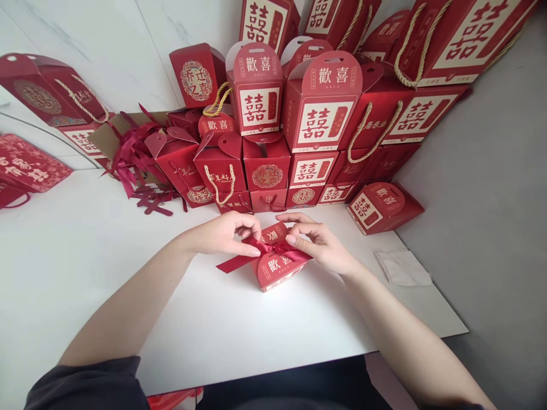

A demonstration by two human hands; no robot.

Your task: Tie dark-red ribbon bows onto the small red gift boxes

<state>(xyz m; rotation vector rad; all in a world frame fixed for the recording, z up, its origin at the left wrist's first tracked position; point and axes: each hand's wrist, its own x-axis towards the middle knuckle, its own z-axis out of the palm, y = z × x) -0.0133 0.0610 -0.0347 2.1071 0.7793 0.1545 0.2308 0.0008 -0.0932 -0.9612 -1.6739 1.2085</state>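
Observation:
A small red gift box (273, 274) with pale lettering stands on the white table in front of me. A dark red satin ribbon (234, 263) is tied in a bow across its top, one tail reaching out to the left. My left hand (233, 234) is at the bow's left side, thumb and fingers closed on the ribbon. On the other side, my right hand (318, 242) has its thumb and fingers at the right loop, pinching the ribbon, with the index finger stretched out above the box.
Stacked red gift boxes (314, 117), some with rope handles, line the back. A single box (384, 208) lies tilted at the right, near a folded white tissue (404, 267). Loose ribbons (137, 151) spill from a cardboard carton at the back left. The white table (205, 336) ends at a grey wall.

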